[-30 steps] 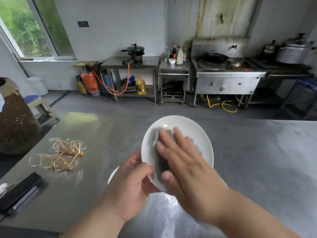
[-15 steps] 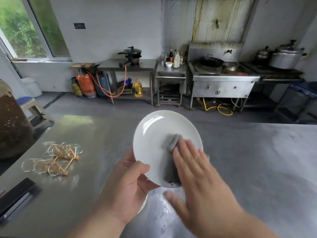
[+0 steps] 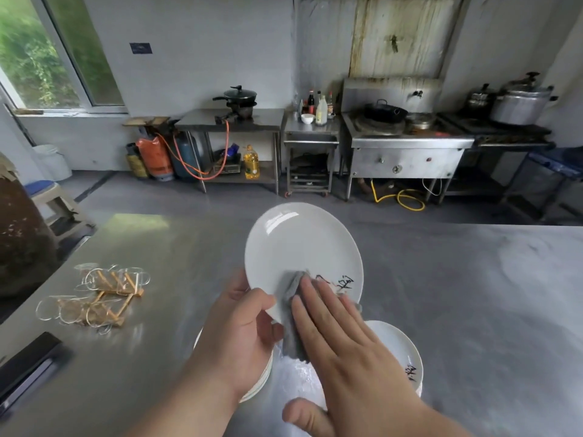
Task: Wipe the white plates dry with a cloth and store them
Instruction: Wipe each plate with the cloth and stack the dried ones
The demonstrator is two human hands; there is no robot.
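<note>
I am gripping the plate [image 3: 296,247] by its lower left rim with my left hand [image 3: 239,335], thumb curling over the face and fingers going behind. My right hand [image 3: 347,351] is pressing the cloth [image 3: 288,329] flat against the lower part of the plate's face. Its fingers are lying straight and close together and its thumb is hanging free below, clasping nothing. The grey cloth is sitting between my fingers and the plate, with its lower end dangling past the rim.

The white plate is standing tilted in the air above the table [image 3: 473,310], face toward me, light glinting near its top edge. Black brush marks are showing at its lower right, just beyond my fingertips.

More white plates are lying on the steel table under my hands in 2 groups: a left stack [image 3: 262,380] beneath my left wrist and a right stack [image 3: 400,351] beside my right hand, its top plate bearing the same black marks. Water is shining on the steel between them.

Well to the left, 2 wire racks [image 3: 113,282] are lying on the table, and a black slab [image 3: 28,364] is sitting near its corner. Across the floor, a wok [image 3: 383,110] is resting on the stove [image 3: 407,152].
</note>
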